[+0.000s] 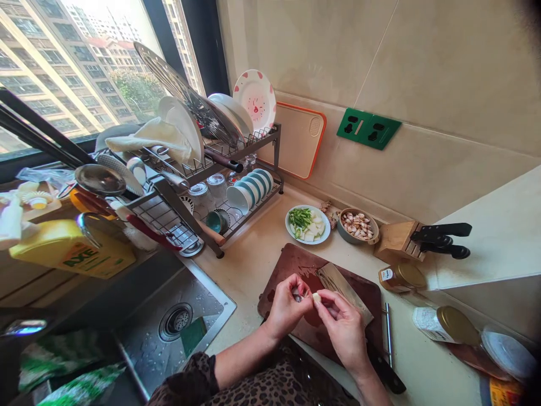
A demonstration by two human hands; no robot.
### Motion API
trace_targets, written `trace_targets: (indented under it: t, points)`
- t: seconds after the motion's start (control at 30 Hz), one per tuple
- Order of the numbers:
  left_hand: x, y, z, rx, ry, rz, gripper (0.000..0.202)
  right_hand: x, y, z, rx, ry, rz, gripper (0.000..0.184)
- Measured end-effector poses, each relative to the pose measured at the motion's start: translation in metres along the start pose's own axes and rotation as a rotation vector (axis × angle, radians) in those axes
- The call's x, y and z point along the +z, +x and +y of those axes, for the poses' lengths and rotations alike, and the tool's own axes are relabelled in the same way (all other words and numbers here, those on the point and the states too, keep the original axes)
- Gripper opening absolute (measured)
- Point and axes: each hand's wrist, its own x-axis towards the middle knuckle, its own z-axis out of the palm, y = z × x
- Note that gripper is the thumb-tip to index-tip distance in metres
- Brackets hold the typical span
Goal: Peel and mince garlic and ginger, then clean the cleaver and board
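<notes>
My left hand and my right hand meet above a dark red cutting board. Between their pinched fingertips sits a small pale garlic clove. A cleaver lies flat on the board just beyond my right hand, its black handle running toward me under my wrist. Beyond the board stand a white plate of chopped green onion and white slices and a small bowl of garlic cloves.
A loaded dish rack stands at the left, with a steel sink and yellow detergent bottle nearer. A knife block lies at the right, with jars and a bottle along the counter. A white cutting board leans on the wall.
</notes>
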Motion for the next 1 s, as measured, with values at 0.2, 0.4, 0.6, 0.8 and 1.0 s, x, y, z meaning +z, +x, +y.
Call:
trace_targets:
  t: [0.2, 0.4, 0.6, 0.8, 1.0]
  points:
    - [-0.001, 0.004, 0.002, -0.077, -0.082, -0.054, 0.021, -0.006, 0.005, 0.006, 0.258, 0.396, -0.102, 0.027]
    - [-0.003, 0.007, 0.0, -0.138, -0.078, -0.118, 0.019, -0.011, 0.009, 0.004, 0.427, 0.718, -0.149, 0.026]
    - [-0.005, 0.008, -0.002, -0.23, -0.053, -0.103, 0.025, -0.015, 0.014, 0.013, 0.479, 0.749, -0.127, 0.028]
    - [-0.004, 0.009, -0.005, -0.176, -0.131, -0.198, 0.041, -0.01, 0.015, 0.015, 0.441, 0.66, -0.12, 0.03]
    - [-0.009, 0.015, -0.019, -0.232, -0.151, -0.198, 0.043, -0.024, 0.027, 0.043, 0.352, 0.468, 0.071, 0.039]
